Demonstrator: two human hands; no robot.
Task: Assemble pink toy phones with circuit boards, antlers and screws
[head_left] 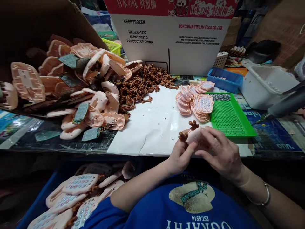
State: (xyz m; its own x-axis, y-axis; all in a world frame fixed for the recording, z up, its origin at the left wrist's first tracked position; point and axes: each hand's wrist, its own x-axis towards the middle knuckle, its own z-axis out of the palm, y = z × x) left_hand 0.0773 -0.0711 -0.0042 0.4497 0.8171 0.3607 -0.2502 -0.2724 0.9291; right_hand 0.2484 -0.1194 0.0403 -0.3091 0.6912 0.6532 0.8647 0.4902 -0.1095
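Over the front edge of the table I hold a pale pink toy phone shell (194, 135) with two brown antler-shaped pieces (193, 124) sticking out of it. My left hand (182, 156) grips its left side between thumb and fingers. On the other side, my right hand (221, 156) has its fingertips pressed on the shell; part of the shell is hidden behind them. Just beyond lie stacked pink keypad panels (203, 103). Beside these is a green tray (249, 127) with small metal screws (221, 97) at its far end.
Pink shell halves (27, 81) with wired circuit boards spill from a carton at left. Brown antler pieces (143, 82) are heaped before a printed carton (171, 41). A power screwdriver (283, 101), white tub (257, 86) and blue bin (224, 81) stand right. Assembled toys (81, 184) fill a lower crate.
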